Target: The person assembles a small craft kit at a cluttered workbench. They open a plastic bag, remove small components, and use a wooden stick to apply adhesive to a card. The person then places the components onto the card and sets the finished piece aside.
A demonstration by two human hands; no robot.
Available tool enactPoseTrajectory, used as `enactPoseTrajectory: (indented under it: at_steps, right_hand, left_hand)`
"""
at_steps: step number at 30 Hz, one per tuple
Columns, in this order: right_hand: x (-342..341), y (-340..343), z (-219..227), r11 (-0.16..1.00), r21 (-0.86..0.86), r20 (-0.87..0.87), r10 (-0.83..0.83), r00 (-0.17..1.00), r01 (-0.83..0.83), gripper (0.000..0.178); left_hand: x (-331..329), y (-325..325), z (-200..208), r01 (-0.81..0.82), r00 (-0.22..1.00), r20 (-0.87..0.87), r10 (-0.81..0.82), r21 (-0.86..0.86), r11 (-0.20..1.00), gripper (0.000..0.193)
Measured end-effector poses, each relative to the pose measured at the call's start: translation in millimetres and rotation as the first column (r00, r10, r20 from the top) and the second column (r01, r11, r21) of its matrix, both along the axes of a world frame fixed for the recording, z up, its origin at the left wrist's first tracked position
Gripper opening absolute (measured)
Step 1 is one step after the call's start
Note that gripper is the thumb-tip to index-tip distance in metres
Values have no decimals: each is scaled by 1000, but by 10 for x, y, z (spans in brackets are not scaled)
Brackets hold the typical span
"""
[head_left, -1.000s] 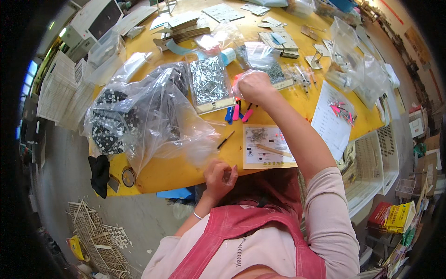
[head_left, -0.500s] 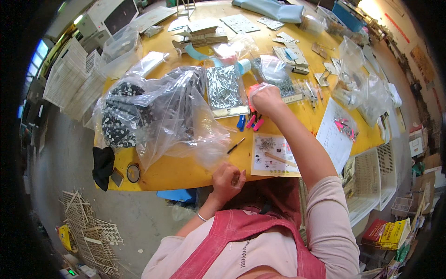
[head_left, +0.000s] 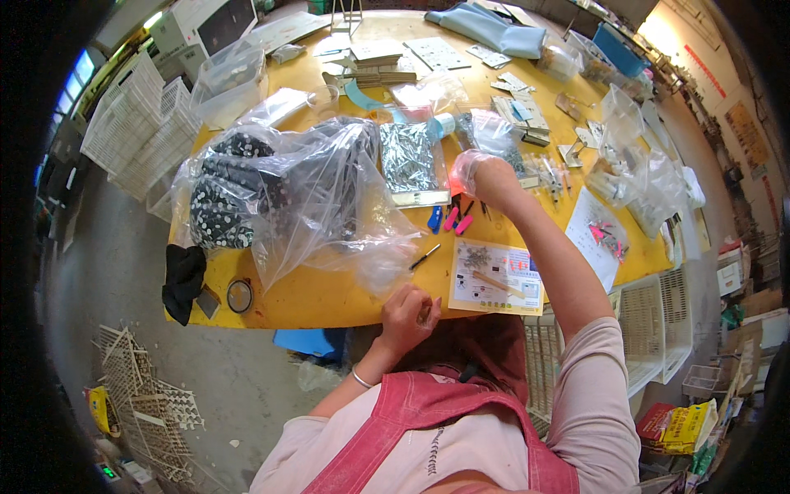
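- At the left end of the yellow worktop, a black cloth hangs over the edge; a round ring lies just beside it.
- Behind these, a large clear plastic bag covers black, white-dotted material.
- The left hand is near the worktop's front edge, fingers curled inward; whether it holds anything cannot be told.
- Just beyond it lies a thin black tool, and farther back a shallow tray of silvery metal pieces.
- Blue and pink tools lie in front of the tray's right end.
- An orange item sits just right of the tray, at the fingers of the right hand; that hand is bent over, its fingertips hidden, so its grip cannot be told.
- Nearer the front edge, a printed sheet bears small metal parts and a wooden stick.
- Farther right, a white paper lies under small pink pieces.
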State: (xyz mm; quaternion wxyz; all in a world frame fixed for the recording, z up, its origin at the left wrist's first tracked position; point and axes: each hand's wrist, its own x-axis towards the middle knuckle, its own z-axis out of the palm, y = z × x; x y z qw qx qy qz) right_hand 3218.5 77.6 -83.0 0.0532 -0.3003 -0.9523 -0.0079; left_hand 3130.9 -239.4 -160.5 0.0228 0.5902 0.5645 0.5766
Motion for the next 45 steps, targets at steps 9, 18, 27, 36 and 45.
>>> enactPoseTrajectory:
  at_steps: [9,18,27,36,45]
  right_hand:
    - [77,-320,170,997,-73,-378,-27,925,-1,13]
    - [170,-412,265,992,-128,-582,-55,812,-24,15]
    - [290,-474,54,946,-290,-790,-149,595,-147,12]
    - [420,-629,204,930,-367,-629,-244,738,-6,9]
    - [682,-908,350,962,263,-739,152,656,73,11]
  left_hand:
    - [10,-16,-14,-5,1000,23,6,-18,1000,27]
    - [2,-1,-50,-6,1000,7,6,0,1000,27]
    - [15,6,-41,1,1000,5,-1,-31,1000,27]
    - [16,7,-34,-19,1000,-14,19,-20,1000,26]
    - [13,27,-43,2,1000,-20,-2,-2,1000,27]
